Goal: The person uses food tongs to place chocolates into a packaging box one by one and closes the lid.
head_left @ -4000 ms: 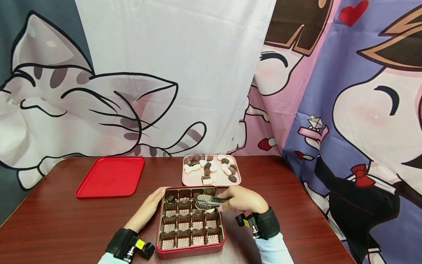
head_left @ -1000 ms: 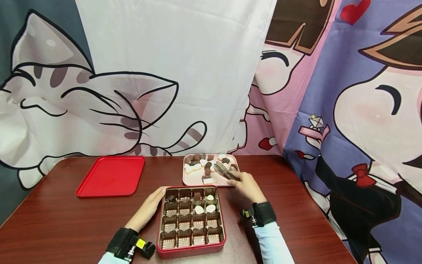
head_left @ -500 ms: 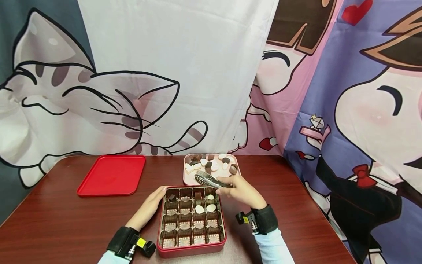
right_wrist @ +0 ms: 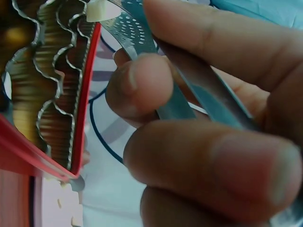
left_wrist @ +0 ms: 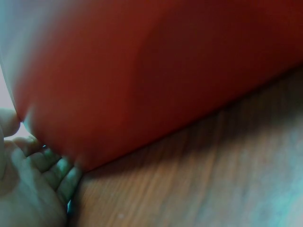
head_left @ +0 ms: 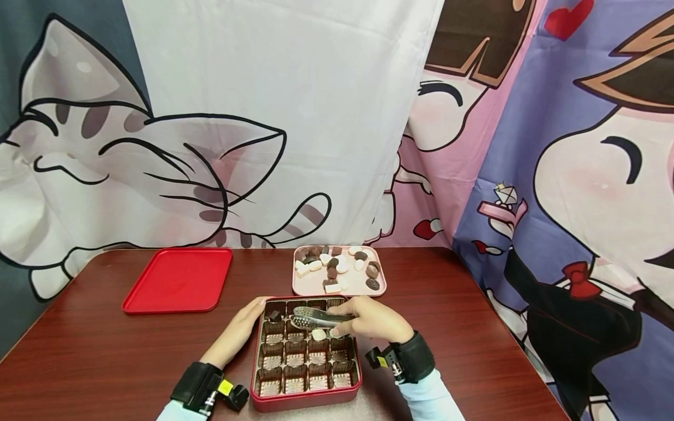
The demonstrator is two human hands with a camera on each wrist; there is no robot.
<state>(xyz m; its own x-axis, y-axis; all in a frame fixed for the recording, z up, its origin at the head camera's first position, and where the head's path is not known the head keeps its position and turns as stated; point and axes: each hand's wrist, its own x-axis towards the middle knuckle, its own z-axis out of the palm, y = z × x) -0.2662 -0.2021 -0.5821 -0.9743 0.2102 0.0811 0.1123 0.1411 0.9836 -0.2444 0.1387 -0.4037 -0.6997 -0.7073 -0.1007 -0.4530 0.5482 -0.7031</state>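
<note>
My right hand [head_left: 371, 320] grips metal tongs [head_left: 318, 317] with perforated tips, over the back rows of the red tin [head_left: 302, 403]. A pale piece [right_wrist: 103, 10] sits at the tong tips in the right wrist view. The tin has a brown plastic insert with square compartments. A white chocolate [head_left: 318, 334] lies in its second row, and a dark chocolate [head_left: 274, 316] at the back left. My hand and the tongs hide part of the back rows. My left hand [head_left: 243, 321] rests along the tin's left side; its fingers [left_wrist: 59, 172] lie against the red wall.
Behind the tin stands a pink tray [head_left: 376, 290] with several white and dark chocolates. A red tray [head_left: 176, 280] lies at the back left of the brown table [head_left: 105, 351]. A printed cloth [head_left: 316, 117] hangs along the table's far edge.
My right hand with the tongs moves from the pink tray back over the tin, leftward and nearer. Compared with 4 seconds ago, more white pieces sit in the tin. My left hand stays put.
</note>
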